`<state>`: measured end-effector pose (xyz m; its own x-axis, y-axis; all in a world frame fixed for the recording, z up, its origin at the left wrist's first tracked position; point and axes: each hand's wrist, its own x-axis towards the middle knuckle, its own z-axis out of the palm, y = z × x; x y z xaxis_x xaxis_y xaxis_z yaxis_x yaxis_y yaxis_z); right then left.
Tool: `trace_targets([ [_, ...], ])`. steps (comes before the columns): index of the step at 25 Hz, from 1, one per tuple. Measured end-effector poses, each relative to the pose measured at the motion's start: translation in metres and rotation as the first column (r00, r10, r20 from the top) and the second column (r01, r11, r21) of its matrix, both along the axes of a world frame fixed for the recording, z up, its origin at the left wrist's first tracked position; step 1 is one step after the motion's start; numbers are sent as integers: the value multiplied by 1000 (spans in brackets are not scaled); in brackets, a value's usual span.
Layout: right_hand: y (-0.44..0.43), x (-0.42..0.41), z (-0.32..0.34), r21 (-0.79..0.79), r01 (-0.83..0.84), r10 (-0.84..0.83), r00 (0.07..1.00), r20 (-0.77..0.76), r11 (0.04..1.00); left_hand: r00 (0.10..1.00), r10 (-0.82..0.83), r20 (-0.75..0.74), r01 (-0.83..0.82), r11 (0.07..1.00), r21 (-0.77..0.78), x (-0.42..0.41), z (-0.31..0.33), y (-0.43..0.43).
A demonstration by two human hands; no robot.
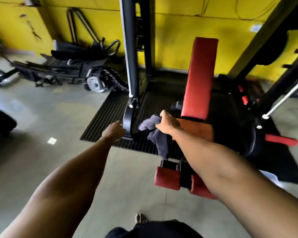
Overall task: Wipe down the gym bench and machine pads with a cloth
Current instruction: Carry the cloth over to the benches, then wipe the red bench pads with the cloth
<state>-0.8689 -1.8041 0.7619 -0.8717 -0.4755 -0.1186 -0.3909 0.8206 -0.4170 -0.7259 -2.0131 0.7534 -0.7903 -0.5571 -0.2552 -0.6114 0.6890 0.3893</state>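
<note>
On the ribbed floor mat (100, 122), to the left, the left hand (113, 132) reaches forward on a nearly straight arm, back of the hand up. Its fingertips lie at the rim of a black round plate (127, 120) at the foot of the machine upright. Blur hides whether they touch it, grip it or only hover.

Just right of those fingers is the grey cloth (159, 143). One bunch sticks out past the right hand's (169, 122) fingers and a longer tail droops below them. It looks soft, light and limp, so it probably needs bunching into the palm to give a firm wiping face. The right hand's fingers are curled round it, wrist bent down, forearm stretched over the red leg rollers (167, 177).

Under and just right of those fingers lies the bench seat pad (198, 129), with the tilted red back pad (199, 78) beyond. Their covering looks smooth and firm.
</note>
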Motion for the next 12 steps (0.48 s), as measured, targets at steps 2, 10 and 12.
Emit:
trace_targets([
  [2, -12, -36, 10, -10, 44, -44, 999, 8, 999, 998, -59, -11, 60, 998, 25, -51, 9, -14],
  [10, -52, -193, 21, -2, 268, -268, 963, 18, 963, 948, -318, -16, 318, 948, 15, -266, 26, -62],
  [12, -64, -233, 24, -21, 364, -363, 931, 26, 931, 924, -382, -14, 382, 924, 8, -322, 30, -81],
])
